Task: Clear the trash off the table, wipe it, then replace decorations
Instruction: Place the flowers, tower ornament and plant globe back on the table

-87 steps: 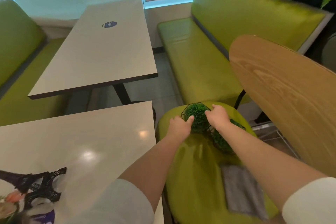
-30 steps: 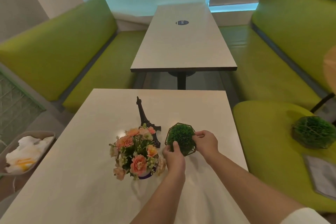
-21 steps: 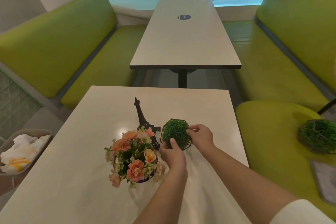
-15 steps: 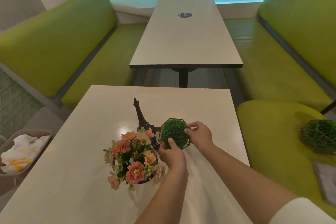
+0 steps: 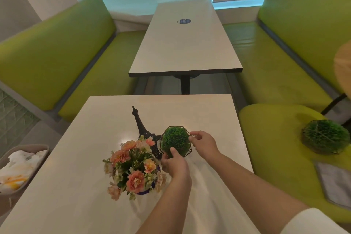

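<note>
Head view is showing us one wire-framed green ball point(image 5: 175, 141) sitting on the tabletop point(image 5: 91, 138), just right of the Eiffel Tower model point(image 5: 141, 127). We are gripping it with both hands: our left hand point(image 5: 175, 166) is curling round its near side with the thumb pressing on the greenery, and our right hand point(image 5: 204, 144) is pinching the wire frame at its right edge between thumb and fingers point(image 5: 197, 135).

Counting the decorations on this tabletop, we are seeing three: the ball, the single dark tower, and one bouquet point(image 5: 133, 167) of peach and pink flowers standing in a dark blue pot, of which only the lower rim is showing. The bouquet is standing just in front of the tower's base.

A second wire-framed green ball point(image 5: 324, 136) is lying well apart on the green seat point(image 5: 275, 148) to our right, with one grey cloth point(image 5: 336, 180) lying beside it, nearer to us.

To our left, below the tabletop's edge, one grey bin point(image 5: 28, 148) is holding crumpled white paper with orange stains.

Beyond us, a second table point(image 5: 182, 47) is carrying one round blue sticker point(image 5: 183, 21), and two green benches are flanking it.
</note>
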